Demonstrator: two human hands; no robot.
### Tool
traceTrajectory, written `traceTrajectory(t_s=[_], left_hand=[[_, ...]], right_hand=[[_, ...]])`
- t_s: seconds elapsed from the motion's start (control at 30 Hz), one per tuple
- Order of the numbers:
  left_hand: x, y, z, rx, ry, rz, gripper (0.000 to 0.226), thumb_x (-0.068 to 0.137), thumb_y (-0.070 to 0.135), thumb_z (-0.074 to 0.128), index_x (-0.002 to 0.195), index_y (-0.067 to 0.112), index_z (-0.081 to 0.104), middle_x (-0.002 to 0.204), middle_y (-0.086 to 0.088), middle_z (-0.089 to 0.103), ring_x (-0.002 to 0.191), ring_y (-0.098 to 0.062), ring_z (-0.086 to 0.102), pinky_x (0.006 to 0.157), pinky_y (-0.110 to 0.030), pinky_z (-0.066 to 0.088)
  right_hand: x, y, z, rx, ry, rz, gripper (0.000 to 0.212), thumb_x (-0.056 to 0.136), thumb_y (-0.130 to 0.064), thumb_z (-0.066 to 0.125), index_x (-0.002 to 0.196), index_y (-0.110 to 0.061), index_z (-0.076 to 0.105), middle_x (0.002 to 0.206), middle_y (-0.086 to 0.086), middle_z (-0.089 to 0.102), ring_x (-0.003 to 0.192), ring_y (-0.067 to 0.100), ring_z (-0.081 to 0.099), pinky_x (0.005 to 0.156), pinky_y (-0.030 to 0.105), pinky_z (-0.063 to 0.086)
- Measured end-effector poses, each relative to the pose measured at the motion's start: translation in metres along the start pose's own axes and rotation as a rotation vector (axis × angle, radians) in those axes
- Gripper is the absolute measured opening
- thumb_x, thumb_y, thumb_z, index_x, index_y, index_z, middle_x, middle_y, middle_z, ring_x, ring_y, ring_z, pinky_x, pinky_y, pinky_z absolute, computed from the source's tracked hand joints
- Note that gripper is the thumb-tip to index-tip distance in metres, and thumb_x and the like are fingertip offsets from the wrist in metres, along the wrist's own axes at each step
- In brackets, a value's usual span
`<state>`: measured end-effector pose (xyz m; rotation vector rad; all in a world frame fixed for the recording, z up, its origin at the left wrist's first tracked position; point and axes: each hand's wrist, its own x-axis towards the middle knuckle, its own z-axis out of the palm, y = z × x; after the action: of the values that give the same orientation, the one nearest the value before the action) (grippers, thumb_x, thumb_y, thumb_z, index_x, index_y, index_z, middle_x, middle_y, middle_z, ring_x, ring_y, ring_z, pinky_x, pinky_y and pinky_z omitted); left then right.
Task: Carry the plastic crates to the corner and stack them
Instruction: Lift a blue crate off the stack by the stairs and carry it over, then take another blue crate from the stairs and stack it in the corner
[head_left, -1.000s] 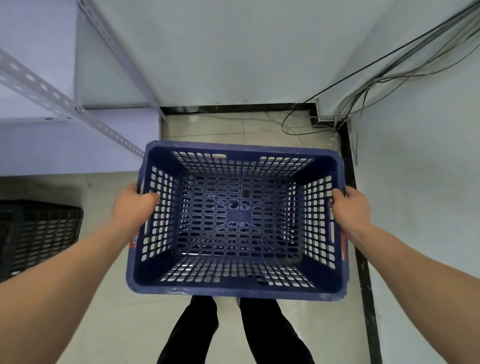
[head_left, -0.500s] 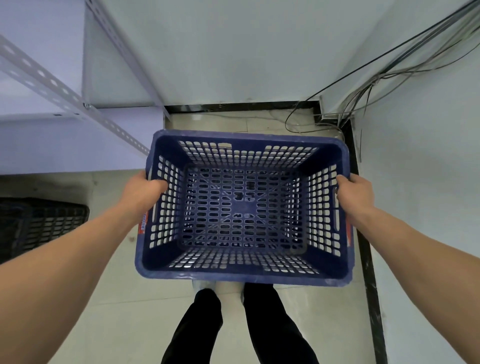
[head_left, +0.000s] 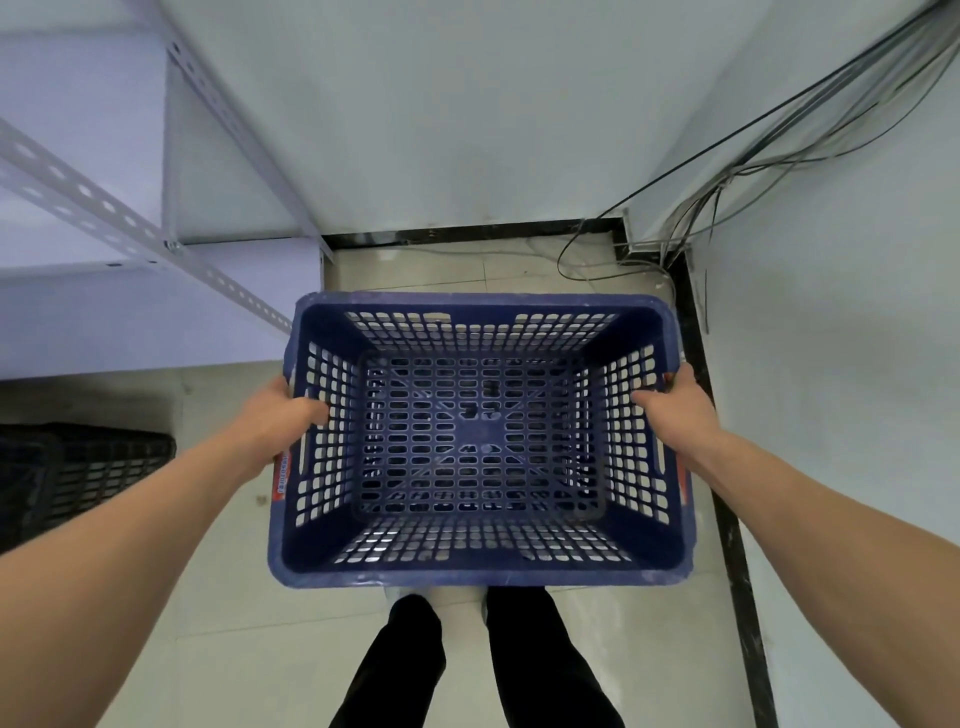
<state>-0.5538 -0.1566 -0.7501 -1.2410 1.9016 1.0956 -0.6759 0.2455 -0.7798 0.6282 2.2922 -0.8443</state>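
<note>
An empty blue perforated plastic crate (head_left: 480, 569) hangs level above the tiled floor in front of my legs. My left hand (head_left: 283, 415) grips its left rim, thumb inside the wall. My right hand (head_left: 675, 405) grips the right rim the same way. The room corner (head_left: 631, 236) lies just beyond the crate's far right edge. A black crate (head_left: 88, 467) sits on the floor at the far left, partly cut off by the frame edge.
A white metal shelving unit (head_left: 156, 239) stands at the left, its slotted brace close to the blue crate's far left corner. Loose cables (head_left: 727, 176) run down the right wall into the corner. A black skirting strip (head_left: 727, 519) lines the right wall.
The blue crate has moved forward toward the corner and slightly right, held in both hands. The black crate has slid further back at the left.
</note>
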Motion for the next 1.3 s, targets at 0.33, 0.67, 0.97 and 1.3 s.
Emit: traceTrajectory(t_s=[0.33, 0.67, 0.97, 1.3], left_hand=[[-0.002, 0.012, -0.007, 0.151, -0.009, 0.071, 0.051, 0.059, 0.037, 0.065, 0.108, 0.023, 0.058, 0.12, -0.01, 0.06, 0.096, -0.03, 0.066, 0.09, -0.052, 0.054], [-0.09, 0.088, -0.021, 0.317, -0.005, 0.341, 0.097, 0.054, 0.056, 0.061, 0.142, 0.018, 0.053, 0.149, -0.013, 0.044, 0.127, -0.033, 0.051, 0.108, -0.05, 0.043], [-0.21, 0.114, -0.017, 0.485, -0.11, 0.677, 0.072, 0.089, 0.044, 0.068, 0.148, 0.011, 0.044, 0.157, -0.013, 0.032, 0.137, -0.032, 0.042, 0.109, -0.038, 0.036], [-0.297, 0.109, 0.025, 0.694, -0.262, 1.028, 0.097, 0.068, 0.089, 0.057, 0.142, 0.027, 0.051, 0.149, -0.009, 0.039, 0.14, -0.026, 0.04, 0.114, -0.049, 0.036]], right_hand=[[-0.016, -0.005, -0.017, -0.105, -0.062, 0.008, 0.045, 0.099, -0.031, 0.064, 0.139, -0.019, 0.046, 0.114, 0.009, 0.067, 0.095, 0.029, 0.068, 0.086, 0.047, 0.057], [-0.124, -0.055, -0.072, -0.112, 0.004, -0.155, 0.055, 0.104, -0.037, 0.056, 0.152, -0.015, 0.043, 0.149, 0.013, 0.055, 0.132, 0.033, 0.054, 0.103, 0.04, 0.044], [-0.237, -0.052, -0.093, -0.008, 0.139, -0.284, 0.102, 0.089, -0.065, 0.065, 0.167, -0.028, 0.011, 0.169, 0.002, 0.029, 0.152, 0.027, 0.035, 0.119, 0.044, 0.033], [-0.379, 0.033, -0.129, -0.174, 0.399, -0.275, 0.109, 0.084, -0.068, 0.066, 0.165, -0.037, 0.0, 0.173, 0.004, 0.014, 0.157, 0.027, 0.019, 0.125, 0.052, 0.024]])
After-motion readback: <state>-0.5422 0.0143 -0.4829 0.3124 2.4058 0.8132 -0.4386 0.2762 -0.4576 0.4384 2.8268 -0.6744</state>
